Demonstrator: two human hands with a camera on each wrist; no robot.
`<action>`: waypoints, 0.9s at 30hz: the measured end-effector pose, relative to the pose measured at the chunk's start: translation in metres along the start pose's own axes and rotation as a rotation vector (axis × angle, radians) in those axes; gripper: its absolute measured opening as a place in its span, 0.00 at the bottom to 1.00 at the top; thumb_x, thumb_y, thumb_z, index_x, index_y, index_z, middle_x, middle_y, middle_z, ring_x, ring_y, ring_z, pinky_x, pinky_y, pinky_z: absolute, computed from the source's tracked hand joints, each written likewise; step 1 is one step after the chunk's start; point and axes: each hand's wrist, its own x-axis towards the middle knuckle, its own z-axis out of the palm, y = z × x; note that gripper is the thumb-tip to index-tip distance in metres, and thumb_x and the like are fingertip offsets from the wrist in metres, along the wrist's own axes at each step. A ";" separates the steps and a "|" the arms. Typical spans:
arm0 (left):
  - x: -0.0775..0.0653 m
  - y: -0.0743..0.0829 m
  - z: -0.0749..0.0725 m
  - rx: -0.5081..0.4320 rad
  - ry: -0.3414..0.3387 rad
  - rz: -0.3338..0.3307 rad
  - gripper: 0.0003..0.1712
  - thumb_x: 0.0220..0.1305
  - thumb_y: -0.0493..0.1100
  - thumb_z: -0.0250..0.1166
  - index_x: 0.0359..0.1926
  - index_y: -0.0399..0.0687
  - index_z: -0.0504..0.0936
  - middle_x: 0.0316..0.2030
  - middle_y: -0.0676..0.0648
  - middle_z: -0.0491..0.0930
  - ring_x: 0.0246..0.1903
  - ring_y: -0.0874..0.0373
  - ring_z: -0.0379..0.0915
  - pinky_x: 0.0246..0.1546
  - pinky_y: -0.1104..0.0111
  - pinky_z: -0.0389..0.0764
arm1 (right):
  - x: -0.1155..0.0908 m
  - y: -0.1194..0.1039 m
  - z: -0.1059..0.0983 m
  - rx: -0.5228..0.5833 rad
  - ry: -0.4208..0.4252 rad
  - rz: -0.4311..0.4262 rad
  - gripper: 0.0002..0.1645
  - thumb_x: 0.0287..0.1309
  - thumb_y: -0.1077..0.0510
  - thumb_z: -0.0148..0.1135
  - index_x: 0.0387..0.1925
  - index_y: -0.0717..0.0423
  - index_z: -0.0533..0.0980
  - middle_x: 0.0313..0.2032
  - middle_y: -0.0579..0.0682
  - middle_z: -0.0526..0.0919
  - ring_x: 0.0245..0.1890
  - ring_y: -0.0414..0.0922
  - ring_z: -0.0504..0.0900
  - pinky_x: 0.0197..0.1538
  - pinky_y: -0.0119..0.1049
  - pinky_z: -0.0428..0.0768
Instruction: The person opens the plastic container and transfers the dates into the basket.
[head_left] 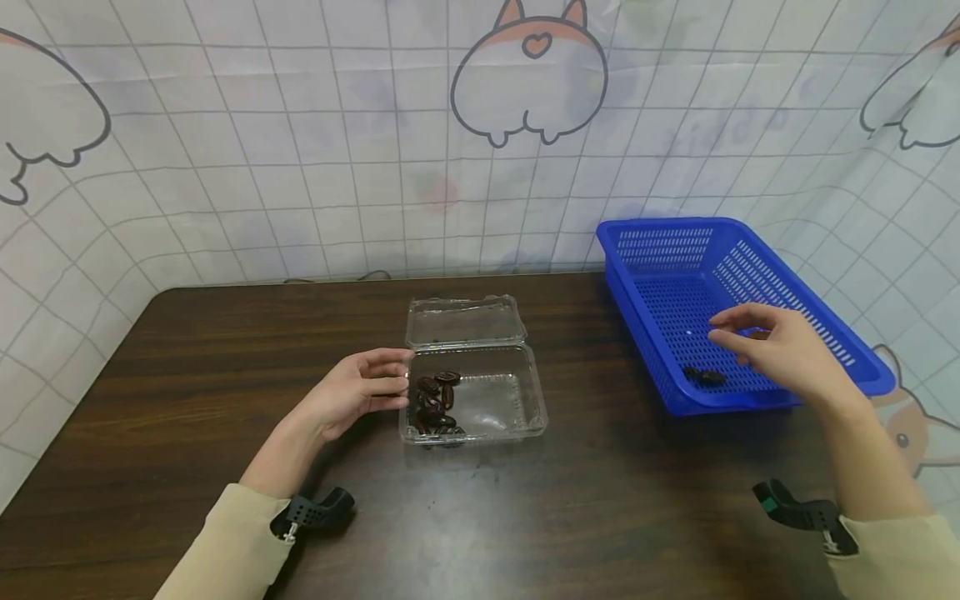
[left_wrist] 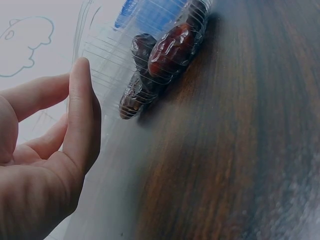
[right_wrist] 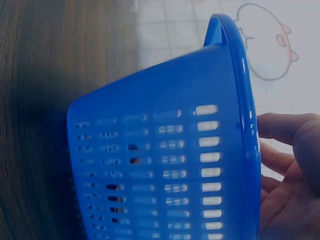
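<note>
A clear plastic clamshell box lies with its lid folded back. Dark, glossy dates are gathered at its left end; in the left wrist view, the dates show through the ridged wall. My left hand rests its fairly straight fingers against the box's left side. Over the blue plastic basket is my right hand, thumb and forefinger apart, with no object visible between them. A few dark dates lie on the basket floor below it. The right wrist view shows the hand beyond the basket's rim.
The dark wooden table bears both containers. Behind it hangs a white gridded cloth with cartoon animals, which also runs along both sides. Black straps are on both wrists. The basket stands at the table's right rear.
</note>
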 end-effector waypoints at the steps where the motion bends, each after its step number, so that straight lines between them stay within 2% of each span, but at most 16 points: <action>1: 0.000 0.000 0.000 0.000 0.000 -0.001 0.31 0.63 0.32 0.64 0.66 0.37 0.65 0.54 0.33 0.66 0.37 0.54 0.76 0.49 0.57 0.81 | 0.000 -0.002 0.001 0.004 0.004 0.003 0.25 0.65 0.41 0.57 0.52 0.54 0.76 0.45 0.57 0.78 0.31 0.47 0.77 0.22 0.37 0.73; 5: 0.000 0.001 0.000 0.000 0.005 -0.002 0.31 0.63 0.31 0.63 0.66 0.37 0.65 0.54 0.33 0.66 0.37 0.54 0.76 0.49 0.57 0.81 | 0.003 -0.011 0.006 0.028 0.017 0.001 0.25 0.63 0.39 0.57 0.50 0.51 0.77 0.45 0.54 0.79 0.32 0.48 0.79 0.24 0.38 0.77; 12: 0.000 0.001 0.000 0.002 0.009 -0.008 0.31 0.63 0.32 0.63 0.66 0.37 0.65 0.55 0.32 0.65 0.37 0.54 0.75 0.49 0.57 0.81 | 0.008 -0.034 0.017 0.090 0.028 -0.065 0.20 0.65 0.43 0.58 0.50 0.50 0.78 0.40 0.52 0.81 0.32 0.48 0.79 0.27 0.36 0.79; 18: 0.000 -0.001 0.001 0.000 0.012 -0.009 0.31 0.63 0.32 0.64 0.66 0.38 0.65 0.54 0.33 0.65 0.37 0.55 0.75 0.49 0.57 0.81 | 0.014 -0.055 0.029 0.128 -0.008 -0.121 0.17 0.65 0.46 0.59 0.50 0.50 0.78 0.40 0.53 0.82 0.33 0.50 0.79 0.29 0.38 0.80; 27: 0.001 -0.002 0.000 -0.002 0.011 -0.010 0.31 0.63 0.32 0.63 0.66 0.38 0.65 0.51 0.37 0.67 0.36 0.56 0.74 0.49 0.57 0.81 | 0.021 -0.082 0.044 0.159 -0.084 -0.200 0.14 0.65 0.45 0.59 0.46 0.47 0.79 0.33 0.51 0.81 0.28 0.52 0.77 0.22 0.38 0.78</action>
